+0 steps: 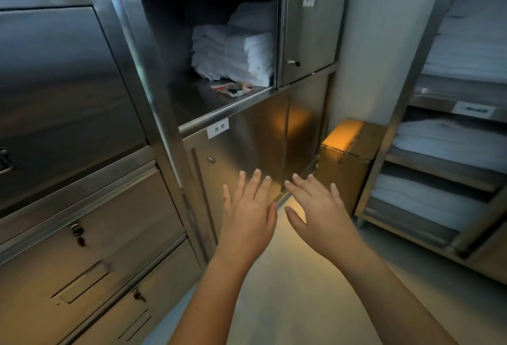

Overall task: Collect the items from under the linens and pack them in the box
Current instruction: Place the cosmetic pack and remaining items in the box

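So both hands were out in front of me, empty, fingers straight and spread a bit, backs up. The left hand [248, 207] and right hand [318, 207] sat side by side with a small gap between the thumbs, neither touching anything. They hovered in front of the closed lower door [247, 147] of a stainless steel cabinet [310, 29]. Above that door was an open shelf [192, 106] with a stack of folded white towels [236, 54] pushed toward its right side and back. Right at the shelf's front edge, just in front of the towels' bottom right corner, lay a small item [231, 89], crumpled looking, red, white and black. Couldn't tell if part of it was tucked under the stack or just beside it, and it was too small to make out what it was. A white label [218, 128] with two characters was stuck on the shelf's front lip. The box [347, 152], brown cardboard with its top flaps down, stood on the floor [288, 276] in the gap between the cabinet's right side and a metal rack [406, 114] loaded with more white linens [452, 141]. It was well apart from both hands. Off to the left were metal drawers [90, 207] with keys [78, 232] hanging in the locks.
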Demonstrator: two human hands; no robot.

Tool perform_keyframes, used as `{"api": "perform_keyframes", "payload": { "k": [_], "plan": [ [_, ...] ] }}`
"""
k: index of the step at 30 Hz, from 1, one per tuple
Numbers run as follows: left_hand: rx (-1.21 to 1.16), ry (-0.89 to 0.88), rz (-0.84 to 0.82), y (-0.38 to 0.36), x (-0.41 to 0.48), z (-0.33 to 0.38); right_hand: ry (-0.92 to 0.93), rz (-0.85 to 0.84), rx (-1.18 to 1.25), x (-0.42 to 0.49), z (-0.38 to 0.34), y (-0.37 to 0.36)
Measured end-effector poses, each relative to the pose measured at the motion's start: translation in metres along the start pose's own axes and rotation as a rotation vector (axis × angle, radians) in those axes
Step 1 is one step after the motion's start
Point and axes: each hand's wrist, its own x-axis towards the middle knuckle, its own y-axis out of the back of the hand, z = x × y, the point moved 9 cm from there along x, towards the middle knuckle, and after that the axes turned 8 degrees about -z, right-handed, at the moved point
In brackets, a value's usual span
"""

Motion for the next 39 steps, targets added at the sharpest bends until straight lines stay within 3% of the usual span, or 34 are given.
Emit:
{"api": "perform_keyframes", "payload": {
  "k": [8, 18, 29, 39],
  "plan": [
    [0.044, -0.008, -0.039, -0.047, 0.092, 0.013, -0.083, 0.002, 0.032, 0.07, 0.078, -0.006],
    [-0.007, 0.074, 0.06, -0.056, 0.235, 0.015, 0.037, 0.035, 0.043, 0.197, 0.144, 0.041],
    [-0.033, 0.105, 0.028, -0.096, 0.344, -0.024, 0.074, -0.041, 0.059, 0.31, 0.178, 0.011],
    [-0.003, 0.107, 0.107, -0.076, 0.474, -0.117, 0.135, -0.014, 0.033, 0.473, 0.156, -0.004]
  ]
}}
